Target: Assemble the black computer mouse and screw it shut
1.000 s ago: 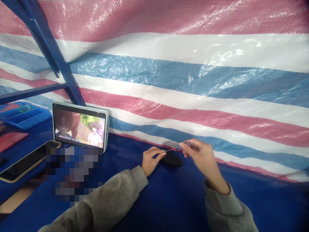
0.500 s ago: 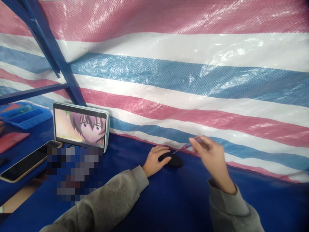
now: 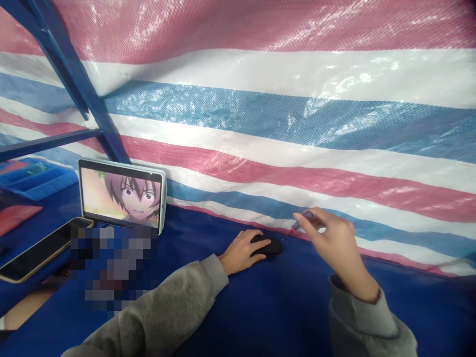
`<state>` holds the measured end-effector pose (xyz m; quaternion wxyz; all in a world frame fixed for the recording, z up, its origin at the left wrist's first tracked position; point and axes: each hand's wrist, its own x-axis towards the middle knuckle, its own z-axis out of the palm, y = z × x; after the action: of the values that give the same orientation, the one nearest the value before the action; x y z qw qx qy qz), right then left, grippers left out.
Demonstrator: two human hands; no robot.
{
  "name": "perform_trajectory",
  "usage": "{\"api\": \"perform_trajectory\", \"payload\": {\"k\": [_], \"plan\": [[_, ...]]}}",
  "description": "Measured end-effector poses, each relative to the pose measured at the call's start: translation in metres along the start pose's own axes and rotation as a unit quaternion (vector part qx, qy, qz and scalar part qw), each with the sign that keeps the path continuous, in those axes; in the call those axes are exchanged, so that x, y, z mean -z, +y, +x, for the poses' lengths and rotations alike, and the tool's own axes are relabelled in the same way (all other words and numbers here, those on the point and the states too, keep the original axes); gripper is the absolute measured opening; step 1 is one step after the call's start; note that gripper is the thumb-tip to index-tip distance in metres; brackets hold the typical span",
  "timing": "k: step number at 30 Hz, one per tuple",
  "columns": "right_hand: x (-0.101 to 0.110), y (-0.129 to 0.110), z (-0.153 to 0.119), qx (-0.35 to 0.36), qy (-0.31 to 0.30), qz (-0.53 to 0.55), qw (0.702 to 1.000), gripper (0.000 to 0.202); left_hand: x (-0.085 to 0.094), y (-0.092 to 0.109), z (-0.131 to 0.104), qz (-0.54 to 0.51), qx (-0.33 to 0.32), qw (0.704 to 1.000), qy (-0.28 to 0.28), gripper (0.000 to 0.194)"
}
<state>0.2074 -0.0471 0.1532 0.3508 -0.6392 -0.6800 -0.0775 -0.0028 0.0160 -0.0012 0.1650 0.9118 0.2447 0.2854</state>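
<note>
A dark oval computer mouse (image 3: 274,246) lies on the blue table, its left end covered by my left hand (image 3: 243,252). The fingers reach over its edge and hold it against the tabletop. To the right and a little above it, my right hand (image 3: 330,238) pinches a small screwdriver (image 3: 305,219) by its clear handle, which has a red part near the shaft. The screwdriver slants down to the left, apart from the mouse. Its thin tip is hard to make out, and my fingers hide part of the handle.
Left of my hands a tablet (image 3: 121,196) stands upright playing a cartoon. A phone (image 3: 44,250) lies before it, beside a blurred-out patch. Farther left are a blue tray (image 3: 40,181) and a red sheet (image 3: 17,218). A striped tarp (image 3: 260,134) hangs behind the table.
My right hand has drawn the screwdriver away from the mouse, slightly to the right. My left fingers have shifted and now stretch farther over the mouse.
</note>
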Motion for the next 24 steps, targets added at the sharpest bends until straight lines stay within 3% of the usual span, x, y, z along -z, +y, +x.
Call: {"api": "perform_trajectory", "payload": {"k": [7,24], "plan": [[-0.011,0.004,-0.001,0.021,-0.044,-0.021,0.999,0.038,0.000,-0.001,0.000,-0.012,0.009,1.000,0.001,0.042],[-0.030,0.012,-0.002,0.036,-0.087,-0.055,0.994,0.040,-0.002,-0.004,0.000,-0.010,0.004,1.000,0.001,0.043]]}}
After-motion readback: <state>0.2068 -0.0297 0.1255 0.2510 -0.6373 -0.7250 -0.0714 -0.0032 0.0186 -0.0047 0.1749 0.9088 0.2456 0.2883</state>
